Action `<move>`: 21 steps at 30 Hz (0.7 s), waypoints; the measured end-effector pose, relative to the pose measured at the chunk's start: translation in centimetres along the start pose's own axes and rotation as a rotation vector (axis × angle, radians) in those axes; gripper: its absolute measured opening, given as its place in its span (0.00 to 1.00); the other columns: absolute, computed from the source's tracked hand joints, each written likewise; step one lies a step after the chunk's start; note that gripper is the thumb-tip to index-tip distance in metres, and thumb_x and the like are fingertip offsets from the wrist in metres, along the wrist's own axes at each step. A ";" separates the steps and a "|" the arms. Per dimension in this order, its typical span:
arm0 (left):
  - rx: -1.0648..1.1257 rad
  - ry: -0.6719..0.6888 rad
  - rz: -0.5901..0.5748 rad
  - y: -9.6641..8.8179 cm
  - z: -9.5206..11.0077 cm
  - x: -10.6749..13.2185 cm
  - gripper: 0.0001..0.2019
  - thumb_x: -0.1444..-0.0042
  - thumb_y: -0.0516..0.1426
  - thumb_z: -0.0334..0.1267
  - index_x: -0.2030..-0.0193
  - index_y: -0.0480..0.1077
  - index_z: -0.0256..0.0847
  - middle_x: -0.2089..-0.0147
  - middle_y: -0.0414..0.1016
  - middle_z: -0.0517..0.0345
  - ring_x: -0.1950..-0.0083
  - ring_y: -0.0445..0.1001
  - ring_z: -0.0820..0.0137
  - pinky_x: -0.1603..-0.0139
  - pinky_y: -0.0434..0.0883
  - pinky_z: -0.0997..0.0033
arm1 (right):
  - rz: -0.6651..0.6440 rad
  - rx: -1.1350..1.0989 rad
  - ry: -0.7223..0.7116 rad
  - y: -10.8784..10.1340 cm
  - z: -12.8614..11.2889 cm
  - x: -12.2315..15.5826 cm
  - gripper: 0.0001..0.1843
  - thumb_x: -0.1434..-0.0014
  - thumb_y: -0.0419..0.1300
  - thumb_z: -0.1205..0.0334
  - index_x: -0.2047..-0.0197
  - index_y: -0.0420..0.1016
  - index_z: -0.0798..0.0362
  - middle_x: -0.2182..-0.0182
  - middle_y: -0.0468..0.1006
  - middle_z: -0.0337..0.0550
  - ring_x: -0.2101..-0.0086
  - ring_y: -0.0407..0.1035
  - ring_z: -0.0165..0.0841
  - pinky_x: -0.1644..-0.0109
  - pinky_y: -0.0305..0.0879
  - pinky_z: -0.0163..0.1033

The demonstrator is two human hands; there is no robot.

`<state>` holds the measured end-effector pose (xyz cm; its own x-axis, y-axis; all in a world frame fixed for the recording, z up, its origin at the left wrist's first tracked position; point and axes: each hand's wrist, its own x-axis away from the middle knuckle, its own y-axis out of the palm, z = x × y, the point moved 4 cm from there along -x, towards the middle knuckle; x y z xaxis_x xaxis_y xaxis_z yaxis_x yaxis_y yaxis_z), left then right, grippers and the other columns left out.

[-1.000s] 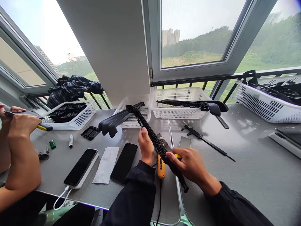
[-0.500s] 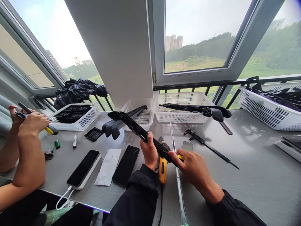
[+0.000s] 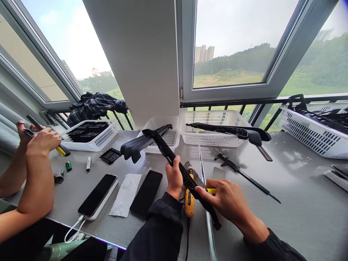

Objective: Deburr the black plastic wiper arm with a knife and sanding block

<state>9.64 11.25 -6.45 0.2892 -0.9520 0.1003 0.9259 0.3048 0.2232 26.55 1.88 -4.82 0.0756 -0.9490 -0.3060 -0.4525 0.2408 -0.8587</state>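
My left hand (image 3: pixel 174 177) is wrapped round the middle of a long black plastic strip (image 3: pixel 163 148) with a ribbed inner side, holding it aslant above the table. Closed around a yellow-handled tool (image 3: pixel 211 190), my right hand (image 3: pixel 231 201) has its thumb against the strip's lower part. The tool's working end is hidden. Below the strip, an orange-yellow corded device (image 3: pixel 189 203) lies by a dark grey cloth (image 3: pixel 196 174). A shiny metal strip (image 3: pixel 211 232) runs along the table beside it.
Baskets at the back hold black parts: left (image 3: pixel 104 139), middle (image 3: pixel 174 139), centre right (image 3: pixel 214 141), far right (image 3: pixel 312 134). Phones (image 3: pixel 146 194), (image 3: pixel 98 195), white paper (image 3: pixel 125 195) and a caliper (image 3: pixel 244 175) lie around. At left, another person's hands (image 3: pixel 43 141) hold a yellow-black knife (image 3: pixel 63 150).
The black strip has turned steeper, and its lower end now shows below my right hand. Both hands keep their hold. The whole view has shifted slightly.
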 end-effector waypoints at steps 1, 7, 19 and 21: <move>-0.007 0.001 -0.005 0.0 -0.1 -0.1 0.24 0.47 0.65 0.58 0.75 0.60 0.46 0.77 0.56 0.69 0.76 0.57 0.75 0.75 0.58 0.73 | 0.001 0.005 0.002 0.0 0.1 0.0 0.44 0.28 0.45 0.22 0.78 0.69 0.50 0.82 0.75 0.41 0.79 0.68 0.32 0.69 0.46 0.41; -0.030 -0.014 -0.016 0.0 -0.2 -0.3 0.24 0.47 0.66 0.58 0.75 0.61 0.45 0.77 0.57 0.68 0.76 0.57 0.75 0.75 0.59 0.73 | -0.004 0.004 0.031 -0.2 0.3 0.0 0.46 0.30 0.43 0.19 0.78 0.71 0.49 0.81 0.77 0.43 0.78 0.70 0.34 0.68 0.46 0.40; -0.015 0.049 0.036 0.2 1.2 0.6 0.24 0.43 0.66 0.50 0.77 0.56 0.47 0.78 0.55 0.68 0.76 0.57 0.74 0.74 0.60 0.72 | 0.046 0.078 0.269 0.0 0.4 0.4 0.47 0.30 0.37 0.19 0.75 0.76 0.47 0.79 0.80 0.46 0.76 0.72 0.39 0.68 0.46 0.40; -0.023 0.037 0.036 0.1 1.0 0.4 0.23 0.44 0.66 0.49 0.77 0.56 0.47 0.78 0.55 0.69 0.76 0.56 0.75 0.75 0.59 0.73 | 0.024 0.069 0.232 0.2 0.0 0.3 0.47 0.29 0.38 0.20 0.75 0.75 0.48 0.79 0.80 0.46 0.76 0.72 0.39 0.68 0.46 0.40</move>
<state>9.64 10.89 -5.46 0.3304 -0.9411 0.0722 0.9200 0.3382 0.1979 26.49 1.67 -5.12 -0.1439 -0.9624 -0.2305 -0.3894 0.2692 -0.8809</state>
